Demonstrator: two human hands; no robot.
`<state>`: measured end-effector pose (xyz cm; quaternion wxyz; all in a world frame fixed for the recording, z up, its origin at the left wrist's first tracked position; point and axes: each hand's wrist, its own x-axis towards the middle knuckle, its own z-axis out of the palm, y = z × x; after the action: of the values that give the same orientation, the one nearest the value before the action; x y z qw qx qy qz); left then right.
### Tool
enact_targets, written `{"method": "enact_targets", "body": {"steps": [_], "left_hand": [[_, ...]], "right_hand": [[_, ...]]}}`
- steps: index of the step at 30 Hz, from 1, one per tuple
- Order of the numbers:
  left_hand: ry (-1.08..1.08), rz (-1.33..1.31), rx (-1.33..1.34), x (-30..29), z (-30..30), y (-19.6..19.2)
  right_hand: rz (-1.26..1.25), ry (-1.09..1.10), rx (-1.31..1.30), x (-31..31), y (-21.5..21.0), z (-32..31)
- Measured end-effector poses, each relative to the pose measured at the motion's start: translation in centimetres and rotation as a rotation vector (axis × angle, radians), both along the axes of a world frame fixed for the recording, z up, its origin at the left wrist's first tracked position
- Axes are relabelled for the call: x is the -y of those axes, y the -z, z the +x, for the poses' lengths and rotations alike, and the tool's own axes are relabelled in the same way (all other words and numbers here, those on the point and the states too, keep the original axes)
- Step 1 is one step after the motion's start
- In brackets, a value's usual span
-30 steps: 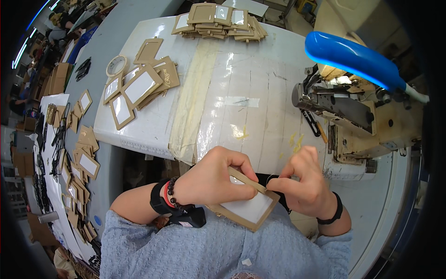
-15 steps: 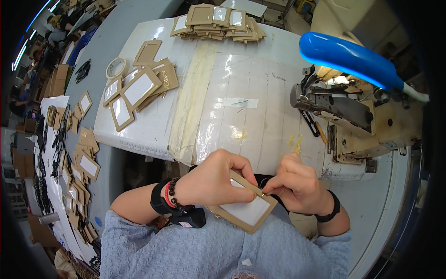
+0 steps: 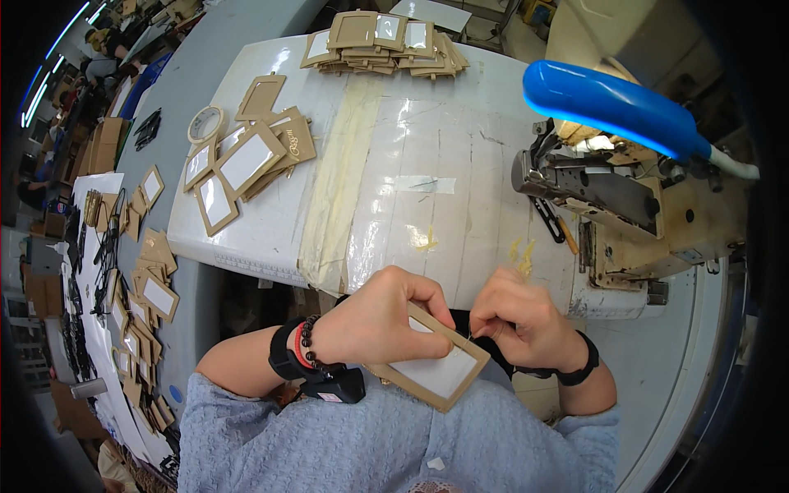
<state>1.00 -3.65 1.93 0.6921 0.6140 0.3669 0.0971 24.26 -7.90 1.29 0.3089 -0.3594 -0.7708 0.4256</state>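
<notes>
Head view shows the left hand (image 3: 386,316) with its grip closed around a tan frame (image 3: 436,374), thumb across the white window, fingers at its far edge. The frame is tilted in front of the blue shirt (image 3: 362,435), off the near edge of the tabletop (image 3: 485,222). The right hand (image 3: 530,324) has its grip drawn to a pinch by the frame's right far corner; whether it pinches something thin, I cannot tell. At the far edge stands a stack (image 3: 353,31) of similar frames; more loose frames (image 3: 251,160) lie left, beside a tape roll (image 3: 193,130). On the right, a cutter (image 3: 546,220) lies near the machine (image 3: 592,197), below a blue lamp (image 3: 604,107).
</notes>
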Motion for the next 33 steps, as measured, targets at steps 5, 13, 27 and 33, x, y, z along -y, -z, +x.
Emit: {"method": "enact_targets", "body": {"steps": [5, 13, 27, 33], "left_hand": [[0.019, 0.026, -0.008, -0.1, 0.1, 0.4], [-0.028, 0.036, -0.016, -0.7, 0.4, 1.5], [-0.020, 0.023, -0.039, -1.1, 0.6, 1.3], [-0.009, 0.013, -0.024, -1.0, 0.6, 1.7]], "right_hand": [[0.043, -0.020, 0.032, 0.2, 0.2, 0.1], [0.281, -0.003, 0.326, 0.1, -2.3, 0.2], [0.251, 0.019, 0.384, -0.8, -0.8, 0.1], [0.275, -0.024, 0.361, -0.5, -0.1, -0.3]]}}
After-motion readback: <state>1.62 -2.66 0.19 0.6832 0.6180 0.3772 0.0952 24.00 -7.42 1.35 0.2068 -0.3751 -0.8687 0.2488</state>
